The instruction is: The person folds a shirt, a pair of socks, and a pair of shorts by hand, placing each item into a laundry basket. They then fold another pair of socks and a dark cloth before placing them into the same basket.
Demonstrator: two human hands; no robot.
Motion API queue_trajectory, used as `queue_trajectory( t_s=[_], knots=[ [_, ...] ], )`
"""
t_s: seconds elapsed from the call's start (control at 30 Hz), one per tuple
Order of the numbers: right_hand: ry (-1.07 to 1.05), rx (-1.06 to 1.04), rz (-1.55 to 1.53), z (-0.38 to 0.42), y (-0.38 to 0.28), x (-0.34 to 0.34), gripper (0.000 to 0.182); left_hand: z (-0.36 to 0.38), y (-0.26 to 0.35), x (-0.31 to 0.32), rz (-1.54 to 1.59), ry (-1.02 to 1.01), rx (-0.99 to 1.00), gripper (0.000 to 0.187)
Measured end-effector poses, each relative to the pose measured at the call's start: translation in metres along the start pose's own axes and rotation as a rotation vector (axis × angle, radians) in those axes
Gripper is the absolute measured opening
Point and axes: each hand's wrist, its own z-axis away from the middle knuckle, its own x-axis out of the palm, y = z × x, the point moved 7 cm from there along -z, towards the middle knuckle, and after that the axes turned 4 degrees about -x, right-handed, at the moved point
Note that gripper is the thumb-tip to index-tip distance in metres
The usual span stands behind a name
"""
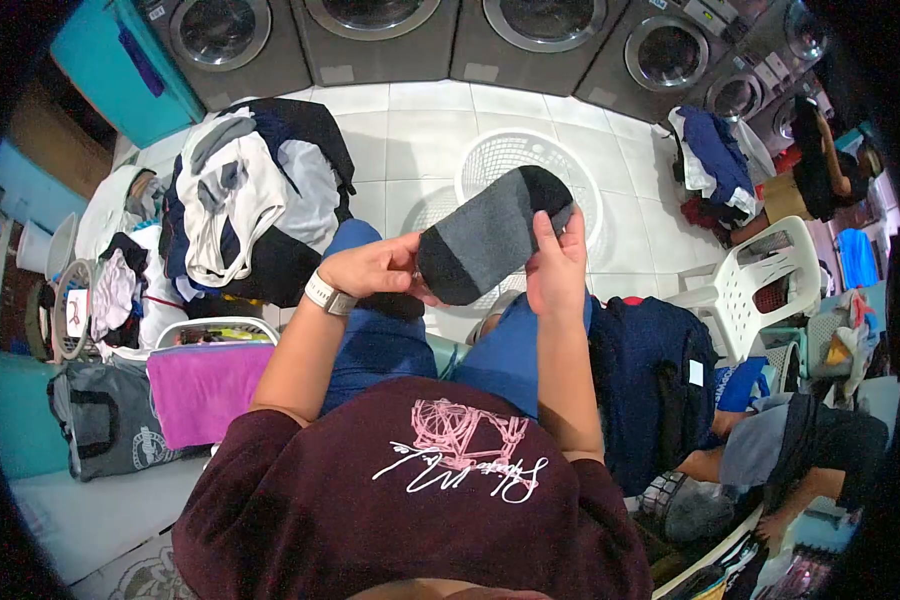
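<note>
Between my two hands a grey and black sock (485, 235) is stretched out flat above my lap. My left hand (372, 270), with a pale watch on the wrist, pinches its dark left end. At the other end, my right hand (558, 262) grips the sock near its black tip, thumb on top. Beyond it on the floor stands a white plastic laundry basket (582, 180), partly hidden by the sock. To the left lies a big heap of clothes (295, 185), with a white tank top (220, 215) on top.
Front-loading washers (375, 45) line the far wall. At left are a purple cloth (213, 395) and a grey duffel bag (110, 420). On the right are a navy bag (650, 380), a white plastic chair (765, 285), another clothes pile (715, 165) and two other people.
</note>
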Motion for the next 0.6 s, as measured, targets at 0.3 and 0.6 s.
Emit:
queue_trajectory(
  t_s=[0.3,0.6],
  knots=[
    [0.046,-0.4,0.55,0.009,-0.006,-0.015,0.024,-0.029,0.008,-0.025,-0.58,0.891,0.106,0.028],
    [-0.152,-0.691,1.014,0.041,-0.011,0.023,0.032,-0.053,0.018,-0.002,-0.066,0.862,0.313,0.029]
  ],
)
